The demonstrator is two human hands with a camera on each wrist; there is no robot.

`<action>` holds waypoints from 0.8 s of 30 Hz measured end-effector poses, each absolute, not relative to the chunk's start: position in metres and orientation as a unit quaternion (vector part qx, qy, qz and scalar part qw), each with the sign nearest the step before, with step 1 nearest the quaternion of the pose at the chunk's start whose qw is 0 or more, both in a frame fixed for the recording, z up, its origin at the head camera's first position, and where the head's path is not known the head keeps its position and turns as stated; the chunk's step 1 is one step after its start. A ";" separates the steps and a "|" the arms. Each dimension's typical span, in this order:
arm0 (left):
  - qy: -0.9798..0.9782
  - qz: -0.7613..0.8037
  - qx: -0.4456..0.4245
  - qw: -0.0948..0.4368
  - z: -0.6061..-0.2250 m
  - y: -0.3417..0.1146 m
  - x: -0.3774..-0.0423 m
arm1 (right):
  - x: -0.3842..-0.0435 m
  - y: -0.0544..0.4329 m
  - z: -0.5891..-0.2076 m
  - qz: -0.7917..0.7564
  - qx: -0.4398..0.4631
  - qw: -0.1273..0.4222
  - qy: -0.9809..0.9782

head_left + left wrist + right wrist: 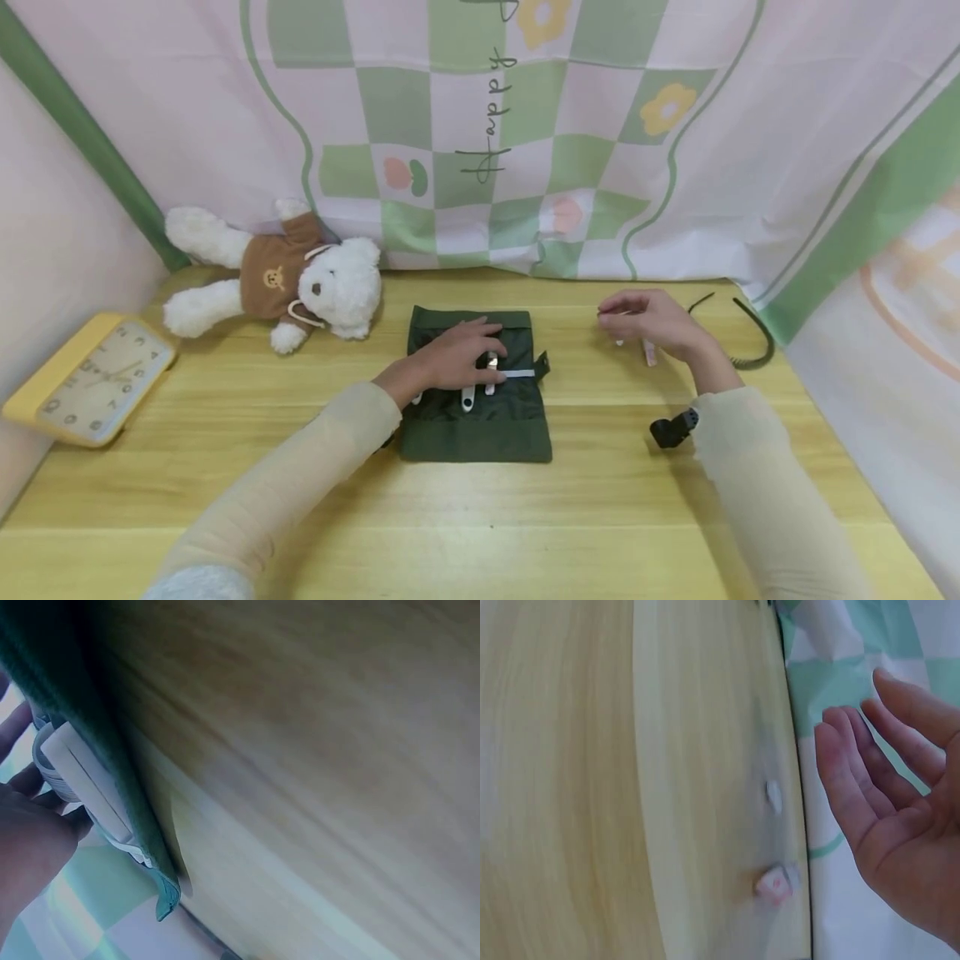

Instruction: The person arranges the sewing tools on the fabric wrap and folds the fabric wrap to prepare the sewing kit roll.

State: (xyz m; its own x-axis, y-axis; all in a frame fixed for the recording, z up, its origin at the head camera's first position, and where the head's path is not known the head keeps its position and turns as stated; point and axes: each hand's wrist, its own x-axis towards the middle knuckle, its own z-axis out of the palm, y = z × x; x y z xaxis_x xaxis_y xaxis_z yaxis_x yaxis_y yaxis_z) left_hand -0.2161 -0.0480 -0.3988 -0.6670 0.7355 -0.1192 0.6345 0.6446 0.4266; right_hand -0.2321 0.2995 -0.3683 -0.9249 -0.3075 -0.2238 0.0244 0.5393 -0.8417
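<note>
While left hand (457, 354), fingers spread, seemingly steadies green pouch (477, 442), right hand (654, 322) hovers empty, fingers loosely bent.

Wooden table (600, 517) under green pouch (476, 442), plush toy (272, 279), yellow clock (97, 379), dark headband (770, 340)
</note>
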 end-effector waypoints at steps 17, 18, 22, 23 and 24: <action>0.893 0.205 0.364 0.166 -0.406 -0.047 -0.219 | -0.234 0.314 -0.374 -0.440 -0.046 0.178 0.879; 0.893 0.208 0.363 0.167 -0.406 -0.046 -0.219 | -0.234 0.313 -0.375 -0.441 -0.043 0.181 0.878; 0.891 0.219 0.358 0.175 -0.406 -0.046 -0.219 | -0.234 0.312 -0.376 -0.439 -0.034 0.195 0.877; 0.889 0.223 0.357 0.178 -0.406 -0.046 -0.219 | -0.234 0.311 -0.376 -0.436 -0.031 0.198 0.877; 0.888 0.227 0.356 0.180 -0.405 -0.046 -0.219 | -0.235 0.310 -0.377 -0.432 -0.029 0.202 0.879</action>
State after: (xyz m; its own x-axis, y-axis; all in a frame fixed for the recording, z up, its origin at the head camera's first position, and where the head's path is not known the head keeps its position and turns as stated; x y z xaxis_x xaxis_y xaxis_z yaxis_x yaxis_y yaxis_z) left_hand -0.2190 -0.0461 -0.4054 -0.6820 0.7138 -0.1592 0.5498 0.6440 0.5320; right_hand -0.2347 0.3102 -0.3766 -0.9167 -0.2250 -0.3302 0.1238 0.6258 -0.7701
